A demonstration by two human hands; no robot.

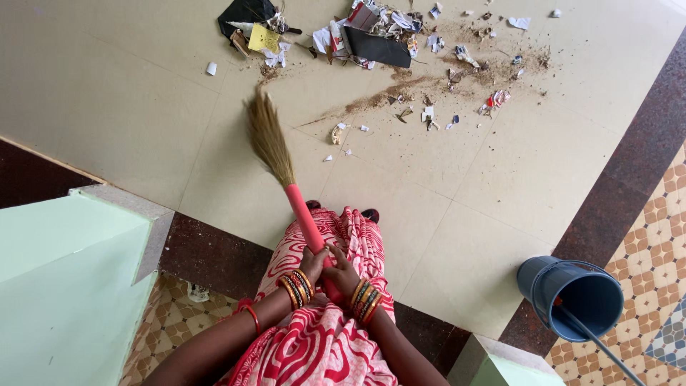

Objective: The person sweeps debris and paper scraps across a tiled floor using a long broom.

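Note:
Both hands grip the pink handle (pixel 304 218) of a grass broom. My left hand (pixel 312 263) and my right hand (pixel 343 271) sit side by side low on the handle, each wrist ringed with several bangles. The broom's straw head (pixel 269 136) points away from me, its tip just short of a pile of litter (pixel 371 36): torn paper, black plastic, a yellow scrap and brown dirt (pixel 400 89) smeared over the cream tiled floor. Red and white patterned cloth covers my legs below the hands.
A blue bucket (pixel 575 297) with a thin handle stands at the right, on the dark stone border (pixel 629 164). A pale green low wall (pixel 64 271) fills the lower left. Patterned tiles (pixel 661 243) lie at the far right.

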